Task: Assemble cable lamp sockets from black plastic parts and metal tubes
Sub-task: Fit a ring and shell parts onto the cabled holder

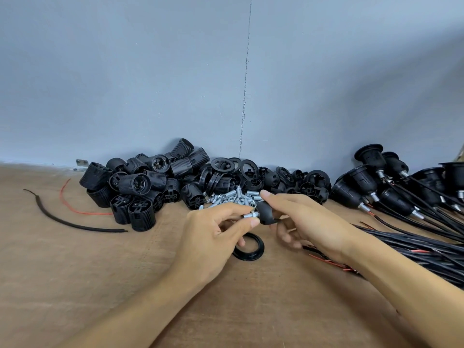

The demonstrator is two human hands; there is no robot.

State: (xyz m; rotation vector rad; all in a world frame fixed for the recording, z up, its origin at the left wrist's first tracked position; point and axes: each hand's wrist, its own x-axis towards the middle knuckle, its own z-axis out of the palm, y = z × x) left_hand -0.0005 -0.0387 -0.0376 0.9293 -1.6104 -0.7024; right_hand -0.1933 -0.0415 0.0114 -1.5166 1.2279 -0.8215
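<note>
Your left hand [213, 232] is at frame centre, thumb and forefinger pinching a short threaded metal tube [248, 216]; the other fingers curl loosely below it. Your right hand [308, 222], just right of centre, grips a black dome cap [266, 213] between thumb and fingers, forefinger stretched over the top. The tube end meets the cap's narrow end; can't tell how far it is seated. Both parts are held off the table [75, 285], just in front of the loose pile of metal tubes [233, 197]. A single black ring [248, 249] lies flat on the wood under your left fingers, partly hidden by them. Behind, along the grey-blue wall [150, 71]: a heap of threaded socket bodies [145, 187] left of centre, a heap of rings [231, 169] at centre, a heap of caps [301, 182] to its right, each heap touching the next. At the right edge of the frame, assembled sockets [391, 187] with tubes fitted and black cables running out lie stacked against each other. Below them a thick cable bundle [414, 247] with red cores showing runs to lower right; its near end shows below your right wrist. On the left, a loose black wire [65, 222] curves across the wood with a thin red wire [72, 207] beside it, both apart from the heaps. A small metal bracket [81, 162] sits at the wall foot, upper left of the socket bodies.
</note>
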